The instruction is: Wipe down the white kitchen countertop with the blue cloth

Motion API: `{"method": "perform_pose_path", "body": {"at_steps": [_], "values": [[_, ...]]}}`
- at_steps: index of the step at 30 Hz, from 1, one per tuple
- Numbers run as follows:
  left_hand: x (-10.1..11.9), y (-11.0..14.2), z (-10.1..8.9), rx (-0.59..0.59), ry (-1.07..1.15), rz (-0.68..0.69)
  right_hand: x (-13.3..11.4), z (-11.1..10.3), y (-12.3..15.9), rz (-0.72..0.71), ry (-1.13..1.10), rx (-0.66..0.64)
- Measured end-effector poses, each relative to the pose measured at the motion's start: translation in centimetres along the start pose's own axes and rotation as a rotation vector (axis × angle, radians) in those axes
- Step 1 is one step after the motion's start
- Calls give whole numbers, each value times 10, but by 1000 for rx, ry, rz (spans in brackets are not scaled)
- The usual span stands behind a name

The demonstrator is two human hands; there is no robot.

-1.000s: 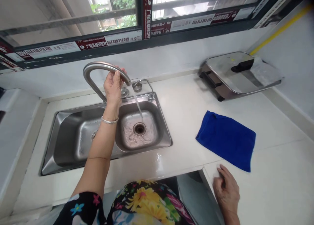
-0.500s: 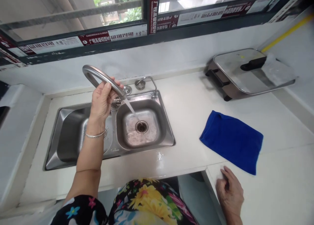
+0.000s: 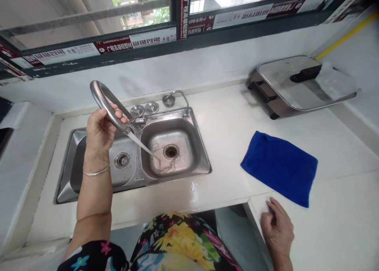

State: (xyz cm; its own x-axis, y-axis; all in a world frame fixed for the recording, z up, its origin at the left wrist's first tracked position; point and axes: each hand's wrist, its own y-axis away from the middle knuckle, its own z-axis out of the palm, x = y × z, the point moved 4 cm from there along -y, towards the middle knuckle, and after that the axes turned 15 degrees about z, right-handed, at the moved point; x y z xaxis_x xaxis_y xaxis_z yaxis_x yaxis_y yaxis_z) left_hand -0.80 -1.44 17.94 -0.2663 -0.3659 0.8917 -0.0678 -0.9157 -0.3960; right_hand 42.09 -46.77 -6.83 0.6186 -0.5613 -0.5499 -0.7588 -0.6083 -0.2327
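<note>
Smoothly curved, silver-grey metal faucet (image 3: pixel 110 111)

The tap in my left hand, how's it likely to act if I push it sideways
The tap is probably stiff, since it looks like metal. It would likely swivel rather than tip, its base standing at the back edge of the sink. With its smooth finish, it might feel slippery if wet.
</note>
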Motion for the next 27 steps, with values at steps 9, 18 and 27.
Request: {"method": "perform_pose_path", "body": {"at_steps": [9, 18, 27], "values": [[-3, 0, 1, 12, -87, 41, -3, -1, -2, 6, -1, 15], [-12, -6, 23, 10, -68, 93, -1, 1, -2, -11, 0, 17], [-27, -15, 46, 67, 40, 55, -5, 0, -3, -26, 13, 27]]}}
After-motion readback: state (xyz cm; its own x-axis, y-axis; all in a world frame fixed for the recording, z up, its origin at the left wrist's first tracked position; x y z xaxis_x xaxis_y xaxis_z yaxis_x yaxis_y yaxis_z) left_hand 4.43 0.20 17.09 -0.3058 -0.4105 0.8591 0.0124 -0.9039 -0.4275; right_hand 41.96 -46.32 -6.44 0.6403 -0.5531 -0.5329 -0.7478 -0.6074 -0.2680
